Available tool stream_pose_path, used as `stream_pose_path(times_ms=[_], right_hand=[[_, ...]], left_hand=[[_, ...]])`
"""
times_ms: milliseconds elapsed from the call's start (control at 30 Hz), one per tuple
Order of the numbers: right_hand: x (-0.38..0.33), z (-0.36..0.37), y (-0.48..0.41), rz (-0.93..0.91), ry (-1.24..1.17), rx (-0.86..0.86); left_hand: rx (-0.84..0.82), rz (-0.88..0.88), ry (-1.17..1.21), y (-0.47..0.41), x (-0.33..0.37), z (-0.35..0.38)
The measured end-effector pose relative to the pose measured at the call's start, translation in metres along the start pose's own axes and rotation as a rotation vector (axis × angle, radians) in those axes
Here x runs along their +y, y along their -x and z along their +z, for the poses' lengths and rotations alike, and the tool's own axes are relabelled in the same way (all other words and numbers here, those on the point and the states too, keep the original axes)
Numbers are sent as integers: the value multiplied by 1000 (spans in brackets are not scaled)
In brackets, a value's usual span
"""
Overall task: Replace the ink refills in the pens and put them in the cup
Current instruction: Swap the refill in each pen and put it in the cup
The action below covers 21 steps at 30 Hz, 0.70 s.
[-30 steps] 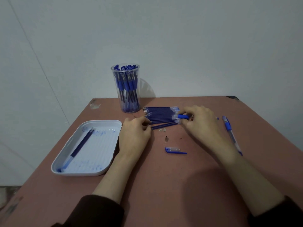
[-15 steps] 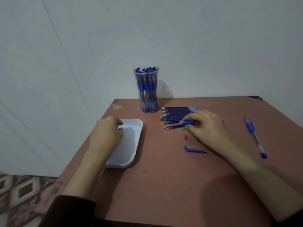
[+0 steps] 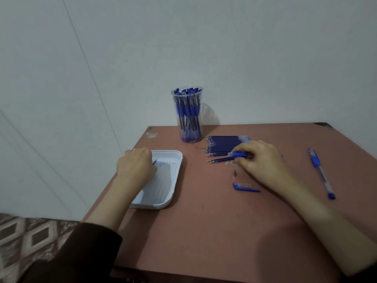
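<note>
My right hand (image 3: 259, 160) pinches a blue plastic pen section (image 3: 239, 154), nearest the crosswise dark-blue refill row (image 3: 223, 145); left hand (image 3: 136, 166), over white tray (image 3: 177, 174), grip unclear.

One clear cup (image 3: 187, 127), packed with blue pens (image 3: 188, 111), too many to count. One white tray (image 3: 173, 180). Refills (image 3: 222, 145) in a row: a dozen or more. One whole pen (image 3: 321, 172), one pen cap (image 3: 243, 186), one small tip piece (image 3: 234, 173). One barrel (image 3: 239, 154) in the right hand (image 3: 263, 160), one refill (image 3: 155, 161) in the left hand (image 3: 136, 166).
</note>
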State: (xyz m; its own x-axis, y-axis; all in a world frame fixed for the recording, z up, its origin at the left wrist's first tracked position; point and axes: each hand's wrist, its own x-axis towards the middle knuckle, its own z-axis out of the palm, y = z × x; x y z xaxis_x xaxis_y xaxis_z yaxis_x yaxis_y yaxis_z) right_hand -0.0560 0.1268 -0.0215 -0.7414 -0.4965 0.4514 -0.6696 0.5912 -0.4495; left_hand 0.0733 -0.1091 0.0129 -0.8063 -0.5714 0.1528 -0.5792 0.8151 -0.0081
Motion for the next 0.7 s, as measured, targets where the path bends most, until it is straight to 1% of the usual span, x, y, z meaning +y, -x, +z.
stream_pose_path(times_ms=[33, 67, 100, 133, 200, 267, 333, 433, 467, 533, 700], right_hand=[[0, 0, 0, -2, -7, 5], [-1, 0, 0, -4, -13, 12], [-1, -1, 0, -4, -17, 22], [-2, -1, 0, 0, -23, 29], [-3, -1, 1, 7, -46, 48], [-2, -2, 1, 21, -84, 56], [-1, -2, 1, 48, -110, 49], [0, -3, 0, 66, -94, 28], [0, -3, 0, 66, -92, 21], [0, -3, 0, 64, -97, 5], [-1, -4, 0, 39, -89, 11]], left_hand=[[47, -3, 67, -1, 1, -4], [102, 1, 191, -2, 4, -8], [137, 12, 365, -3, 8, -14], [155, 35, 587, -3, 14, -19], [103, 77, 1095, 1, 34, -26], [-9, 81, 1505, 4, 59, -24], [-56, 53, 1765, 3, 81, -14], [-76, -32, 2166, 0, 98, 0], [-67, -69, 2260, -2, 101, 4], [-25, -115, 2352, -4, 103, 10], [68, -177, 2386, -8, 103, 16]])
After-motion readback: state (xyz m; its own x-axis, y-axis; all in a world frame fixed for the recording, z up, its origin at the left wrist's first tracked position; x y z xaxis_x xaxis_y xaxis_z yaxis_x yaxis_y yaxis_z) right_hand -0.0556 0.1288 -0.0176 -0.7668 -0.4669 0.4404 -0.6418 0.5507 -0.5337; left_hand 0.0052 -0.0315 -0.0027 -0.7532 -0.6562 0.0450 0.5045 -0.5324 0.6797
